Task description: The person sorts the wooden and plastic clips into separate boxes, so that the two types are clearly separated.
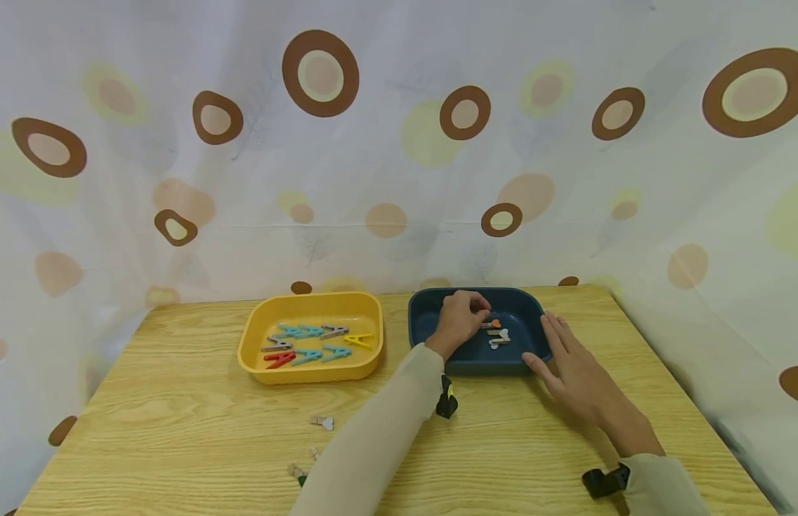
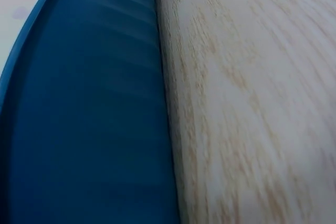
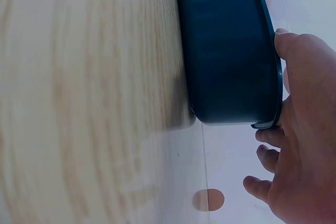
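Note:
My left hand (image 1: pixel 459 320) reaches over the front rim into the dark blue bin (image 1: pixel 431 349), fingers bent and thumb near the index fingertip. Right by those fingertips lie several small wooden clothespins (image 1: pixel 500 341) with heart decorations, one orange and others white. I cannot tell whether the fingers pinch one of them. My right hand (image 1: pixel 573 373) rests at the bin's right front corner, with its thumb at the front rim and its fingers fairly straight along the right side. The right wrist view shows that thumb (image 3: pixel 287 43) touching the rim. In the left wrist view only the bin's outer wall (image 2: pixel 100 103) and tabletop appear.
A yellow bin (image 1: pixel 347 374) left of the blue one holds several plastic clothespins in light blue, grey, red and yellow. On the wooden table (image 1: pixel 179 430) lie a white-heart clothespin (image 1: pixel 323 422) and two more partly behind the left sleeve. A patterned curtain (image 1: pixel 386 143) hangs behind.

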Tool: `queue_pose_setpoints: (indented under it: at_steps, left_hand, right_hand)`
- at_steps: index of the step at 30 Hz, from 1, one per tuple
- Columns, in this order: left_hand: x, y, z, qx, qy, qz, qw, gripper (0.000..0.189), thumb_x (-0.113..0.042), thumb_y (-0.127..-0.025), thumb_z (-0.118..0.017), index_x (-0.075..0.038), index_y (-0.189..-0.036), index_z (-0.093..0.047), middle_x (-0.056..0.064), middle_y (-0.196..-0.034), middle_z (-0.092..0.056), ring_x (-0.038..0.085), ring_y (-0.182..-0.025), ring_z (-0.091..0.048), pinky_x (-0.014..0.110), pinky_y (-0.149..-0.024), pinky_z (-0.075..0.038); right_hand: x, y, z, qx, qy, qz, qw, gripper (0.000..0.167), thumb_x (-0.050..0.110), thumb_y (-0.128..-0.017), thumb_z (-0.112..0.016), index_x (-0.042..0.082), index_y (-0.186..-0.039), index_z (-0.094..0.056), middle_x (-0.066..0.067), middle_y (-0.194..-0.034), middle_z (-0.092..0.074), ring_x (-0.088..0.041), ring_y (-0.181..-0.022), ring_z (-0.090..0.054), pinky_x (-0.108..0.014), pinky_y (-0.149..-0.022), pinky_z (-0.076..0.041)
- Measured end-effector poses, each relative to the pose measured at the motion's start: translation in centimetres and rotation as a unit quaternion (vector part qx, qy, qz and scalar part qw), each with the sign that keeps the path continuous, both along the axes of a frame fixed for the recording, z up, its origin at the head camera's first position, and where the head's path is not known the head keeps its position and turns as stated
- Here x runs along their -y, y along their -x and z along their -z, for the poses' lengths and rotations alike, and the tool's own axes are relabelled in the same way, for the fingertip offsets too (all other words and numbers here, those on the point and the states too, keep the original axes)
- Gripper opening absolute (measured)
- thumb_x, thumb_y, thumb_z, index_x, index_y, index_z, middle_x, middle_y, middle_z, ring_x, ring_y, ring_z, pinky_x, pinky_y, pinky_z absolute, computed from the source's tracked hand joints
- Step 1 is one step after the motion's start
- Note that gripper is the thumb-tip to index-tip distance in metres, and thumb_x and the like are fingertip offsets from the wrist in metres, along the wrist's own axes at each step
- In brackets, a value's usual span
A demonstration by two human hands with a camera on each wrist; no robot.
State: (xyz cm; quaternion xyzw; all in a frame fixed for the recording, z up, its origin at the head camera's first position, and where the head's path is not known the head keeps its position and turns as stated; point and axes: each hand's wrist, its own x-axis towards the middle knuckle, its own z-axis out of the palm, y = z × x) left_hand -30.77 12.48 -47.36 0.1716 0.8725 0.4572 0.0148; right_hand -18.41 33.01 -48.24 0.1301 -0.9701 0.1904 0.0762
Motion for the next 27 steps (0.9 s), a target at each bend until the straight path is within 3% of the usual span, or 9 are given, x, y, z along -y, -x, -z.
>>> queue_pose_setpoints:
  at_steps: [10,18,27]
  left_hand:
    - [1.1,-0.5,-0.4,-0.011,-0.012,0.021,0.9997,0.011,-0.015,-0.098,-0.072,-0.01,-0.105,-0.079,-0.006,-0.093,-0.074,0.005,-0.08,-0.064,0.022,-0.072,-0.053]
    - [2.1,-1.5,-1.3,-0.002,-0.029,0.05,0.9983,0.012,-0.015,-0.099,-0.072,-0.009,-0.105,-0.079,-0.005,-0.092,-0.073,0.003,-0.078,-0.064,0.019,-0.068,-0.052]
    - [3.6,-2.9,-1.7,-0.024,-0.046,0.084,0.9951,0.015,-0.013,-0.099,-0.071,-0.006,-0.111,-0.076,-0.003,-0.098,-0.072,0.003,-0.082,-0.063,0.016,-0.071,-0.052]
  right_hand:
    - [0.4,0.3,-0.1,0.004,-0.001,-0.007,1.0,0.086,0.05,-0.107,-0.048,-0.003,-0.163,-0.009,-0.025,-0.168,-0.011,-0.045,-0.154,-0.011,-0.066,-0.117,-0.021]
    - [0.2,0.3,-0.2,0.01,-0.002,-0.005,0.9999,0.086,0.05,-0.108,-0.047,-0.004,-0.163,-0.009,-0.028,-0.167,-0.012,-0.046,-0.154,-0.011,-0.066,-0.117,-0.021]
    - [0.1,0.2,-0.4,0.005,0.001,-0.01,0.9999,0.085,0.048,-0.108,-0.048,-0.004,-0.162,-0.009,-0.028,-0.168,-0.011,-0.048,-0.153,-0.011,-0.067,-0.116,-0.02]
